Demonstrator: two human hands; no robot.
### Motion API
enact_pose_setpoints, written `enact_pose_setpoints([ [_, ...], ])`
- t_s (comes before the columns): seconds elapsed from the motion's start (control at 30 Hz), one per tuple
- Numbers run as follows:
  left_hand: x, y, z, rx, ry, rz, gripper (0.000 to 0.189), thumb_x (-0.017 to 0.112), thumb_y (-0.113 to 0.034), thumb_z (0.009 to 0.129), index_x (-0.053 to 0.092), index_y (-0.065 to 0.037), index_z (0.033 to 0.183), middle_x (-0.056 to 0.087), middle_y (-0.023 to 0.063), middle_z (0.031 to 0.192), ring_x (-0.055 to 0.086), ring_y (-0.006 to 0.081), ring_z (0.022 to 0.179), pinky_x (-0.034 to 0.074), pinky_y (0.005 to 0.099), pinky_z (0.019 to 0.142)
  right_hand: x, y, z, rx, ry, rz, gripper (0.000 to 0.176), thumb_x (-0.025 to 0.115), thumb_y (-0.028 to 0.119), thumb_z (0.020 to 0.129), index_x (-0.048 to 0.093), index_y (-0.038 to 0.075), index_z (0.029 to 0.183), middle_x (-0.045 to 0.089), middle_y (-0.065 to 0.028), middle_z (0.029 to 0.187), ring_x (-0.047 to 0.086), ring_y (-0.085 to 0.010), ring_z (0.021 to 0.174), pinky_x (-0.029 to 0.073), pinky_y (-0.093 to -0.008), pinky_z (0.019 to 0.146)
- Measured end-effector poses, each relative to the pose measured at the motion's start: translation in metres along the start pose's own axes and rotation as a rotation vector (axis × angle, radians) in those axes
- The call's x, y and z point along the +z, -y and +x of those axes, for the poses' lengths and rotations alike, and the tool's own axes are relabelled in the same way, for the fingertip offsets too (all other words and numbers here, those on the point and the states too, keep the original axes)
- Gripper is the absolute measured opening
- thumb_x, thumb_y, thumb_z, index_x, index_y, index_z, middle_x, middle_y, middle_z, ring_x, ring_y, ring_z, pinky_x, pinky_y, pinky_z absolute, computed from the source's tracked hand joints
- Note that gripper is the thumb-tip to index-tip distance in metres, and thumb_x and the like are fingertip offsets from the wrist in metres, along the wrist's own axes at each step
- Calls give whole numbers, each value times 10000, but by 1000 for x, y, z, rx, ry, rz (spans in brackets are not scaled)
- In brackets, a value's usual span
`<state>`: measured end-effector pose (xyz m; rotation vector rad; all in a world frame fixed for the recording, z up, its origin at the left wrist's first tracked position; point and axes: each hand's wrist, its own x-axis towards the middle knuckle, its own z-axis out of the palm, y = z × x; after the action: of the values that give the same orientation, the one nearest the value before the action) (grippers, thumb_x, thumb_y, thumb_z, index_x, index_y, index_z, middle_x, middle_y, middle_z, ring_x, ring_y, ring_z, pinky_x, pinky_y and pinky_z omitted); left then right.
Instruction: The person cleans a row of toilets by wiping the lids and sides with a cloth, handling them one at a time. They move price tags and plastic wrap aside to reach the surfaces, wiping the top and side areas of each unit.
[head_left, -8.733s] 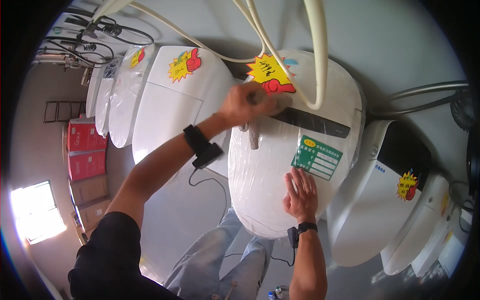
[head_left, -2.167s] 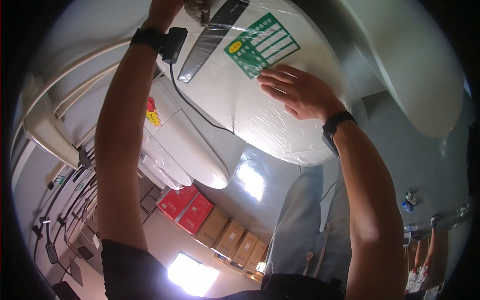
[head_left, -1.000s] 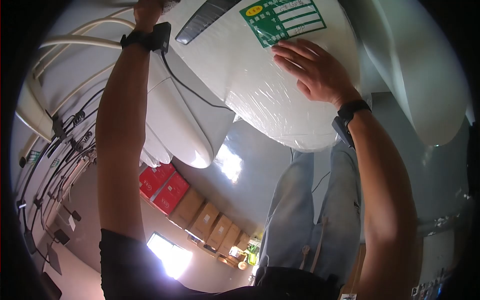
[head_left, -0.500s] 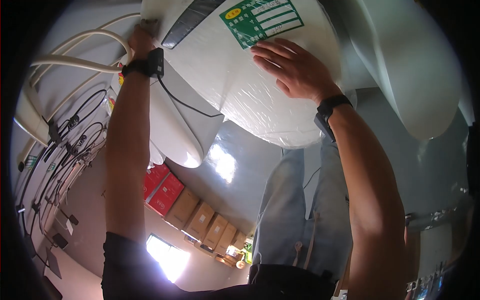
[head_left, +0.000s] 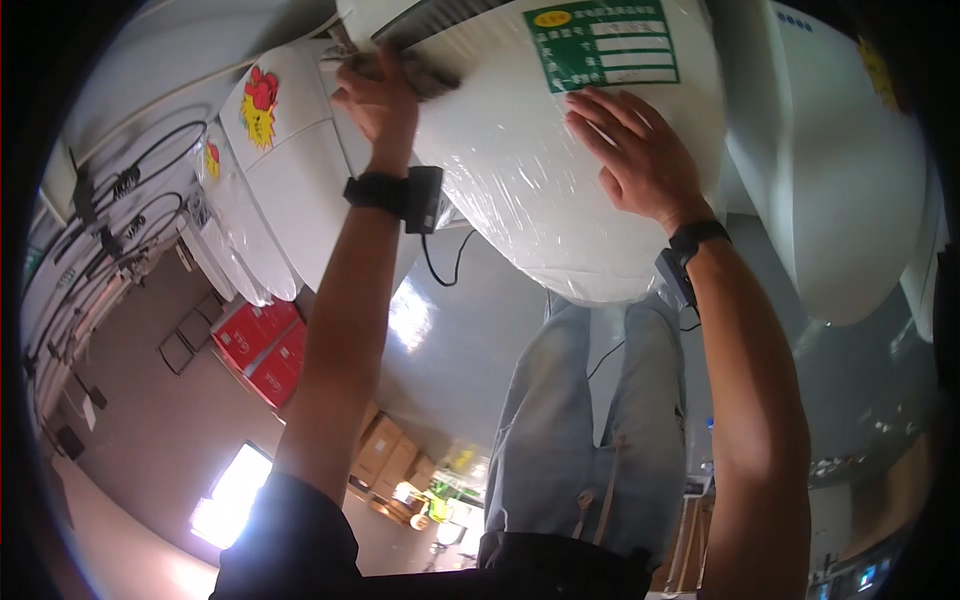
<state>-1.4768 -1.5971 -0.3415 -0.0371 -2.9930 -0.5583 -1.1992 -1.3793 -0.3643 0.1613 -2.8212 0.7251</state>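
L hand, blurred in head view, is closed on grey cloth at L edge of plastic-wrapped white lid. R hand is laid flat, open, below green label. Dark panel is part cut off; label txt mostly illegible.

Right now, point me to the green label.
Top of the head view, right of centre: the green label on the wrapped white lid, just beyond the right hand.
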Motion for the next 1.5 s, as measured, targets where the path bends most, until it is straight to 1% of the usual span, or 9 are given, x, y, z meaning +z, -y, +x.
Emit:
enact_pose_setpoints([
  [0.07,-6,5,-22,46,36,-111,946,664,-689,999,463,89,1498,534,429,1385,508,536,1357,475,568,1102,-2,1,1,-14,19,-22,667,739,117,827,590,118,1477,518,-6,1658,440,-194,1559,368,-417,1310],
  [0.47,-34,36,-162,-276,191,-179,880,788,-510,970,374,-28,1579,490,335,1390,619,556,1208,524,572,1027,5,-4,2,-84,63,-74,744,613,81,808,544,85,1548,499,-87,1670,453,-295,1559,365,-525,1273],
  [0.8,-46,51,-304,-543,321,-345,919,818,-403,971,312,19,1611,480,297,1404,583,493,1244,528,514,1048,6,2,6,-125,52,-190,720,572,52,828,550,71,1547,530,-146,1631,488,-376,1517,384,-545,1253],
  [0.9,-46,56,-323,-594,306,-426,878,827,-369,964,352,11,1598,496,295,1390,591,491,1234,513,510,1070,7,2,9,-153,37,-217,690,557,54,855,543,67,1545,533,-151,1620,487,-371,1517,385,-549,1251],
  [1.03,-52,59,-314,-639,151,-541,663,835,-266,957,536,18,1476,613,208,1266,624,366,1189,515,446,1065,5,6,10,-184,42,-254,658,536,60,884,541,62,1542,533,-157,1609,494,-374,1507,387,-551,1247],
  [1.17,-62,56,-268,-534,-98,-540,567,853,-146,887,626,-15,1390,628,194,1281,626,343,1176,525,429,1046,9,5,10,-197,24,-267,626,508,72,908,541,58,1533,526,-167,1604,494,-388,1498,394,-556,1234],
  [1.23,-61,48,-231,-162,-208,-504,583,856,-112,855,643,-56,1395,629,179,1276,616,347,1197,534,421,1033,9,6,9,-208,19,-274,618,496,76,915,538,55,1532,526,-169,1601,494,-393,1495,396,-558,1230],
  [1.4,-37,19,-135,184,-154,-540,616,823,-71,788,679,-122,1386,639,125,1391,578,363,1295,468,477,1120,8,8,12,-203,32,-293,613,450,82,924,515,35,1531,521,-187,1592,499,-415,1482,397,-570,1225],
  [1.5,-27,8,-127,225,-90,-466,635,803,-75,756,693,-156,1377,645,62,1440,569,341,1320,433,476,1118,9,7,11,-214,25,-282,610,441,81,924,515,32,1527,517,-193,1593,502,-421,1475,400,-571,1222],
])
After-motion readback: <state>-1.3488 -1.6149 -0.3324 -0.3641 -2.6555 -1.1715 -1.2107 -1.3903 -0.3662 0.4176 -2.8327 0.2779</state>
